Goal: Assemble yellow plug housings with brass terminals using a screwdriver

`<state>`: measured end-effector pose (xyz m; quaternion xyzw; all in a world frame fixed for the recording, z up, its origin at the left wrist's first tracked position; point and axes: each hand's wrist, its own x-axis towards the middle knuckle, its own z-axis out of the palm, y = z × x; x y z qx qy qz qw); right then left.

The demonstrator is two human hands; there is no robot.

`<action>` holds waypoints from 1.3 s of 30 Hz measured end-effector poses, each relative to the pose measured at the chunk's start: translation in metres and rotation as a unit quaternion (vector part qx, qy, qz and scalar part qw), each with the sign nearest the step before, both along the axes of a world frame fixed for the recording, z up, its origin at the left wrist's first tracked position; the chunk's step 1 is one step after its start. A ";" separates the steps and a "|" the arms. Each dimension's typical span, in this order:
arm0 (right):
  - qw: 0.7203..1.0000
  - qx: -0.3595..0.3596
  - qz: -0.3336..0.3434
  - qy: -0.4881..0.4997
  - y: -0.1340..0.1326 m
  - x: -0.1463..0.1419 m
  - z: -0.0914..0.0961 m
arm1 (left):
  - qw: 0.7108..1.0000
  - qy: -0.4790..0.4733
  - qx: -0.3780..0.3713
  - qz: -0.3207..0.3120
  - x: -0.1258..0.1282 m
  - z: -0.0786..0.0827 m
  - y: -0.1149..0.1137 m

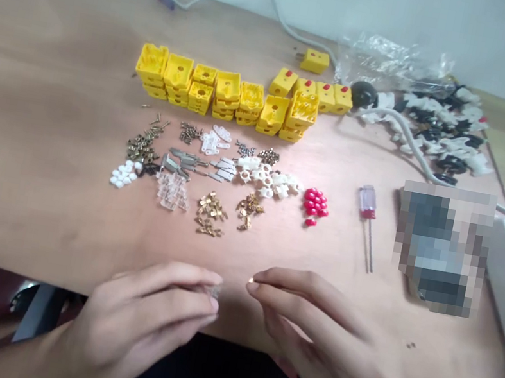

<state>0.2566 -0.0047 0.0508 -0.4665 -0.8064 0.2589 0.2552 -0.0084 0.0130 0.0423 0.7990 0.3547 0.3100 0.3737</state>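
The left fingers (208,302) were pinched shut on a small clear piece (214,289), thumb under and forefinger over. The right fingertips (253,286) were closed on a tiny pale part (251,278). It was too small and blurred to name, though it may have been one of the contacts. The two parts sat just apart, facing each other above the near edge of the table (32,163).

In my judgement, bringing them together well called for a light, steady pinch. The left hand (146,320) and the right hand (328,339) would do best braced on the wood, working over the table and not past its edge, where a dropped part would be lost.

Farther out lay sorted heaps, well apart from the hands:
- clear pieces (172,191)
- brass clips (210,213)
- white fittings (264,178)
- screws (146,141)
- red caps (315,203)

Behind them stood a row of yellow housings (225,93). A red-handled screwdriver (367,219) lay to the right, near a pixelated block (440,248). Nothing stood between the hands. The brass clips were the nearest heap, and a careless sweep could scatter them.
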 end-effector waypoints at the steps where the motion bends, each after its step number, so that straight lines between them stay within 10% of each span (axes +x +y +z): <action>1: 1.000 -0.005 -0.014 0.026 -0.005 -0.006 -0.006 | 1.000 -0.009 -0.006 -0.007 0.003 -0.006 -0.004; 24: 0.993 -0.010 -0.012 0.121 0.000 -0.026 -0.032 | 0.968 -0.117 -0.222 0.010 0.005 -0.015 0.009; 39: 0.994 0.004 -0.019 0.109 -0.001 -0.029 -0.027 | 0.986 -0.087 -0.143 0.009 0.007 -0.015 0.009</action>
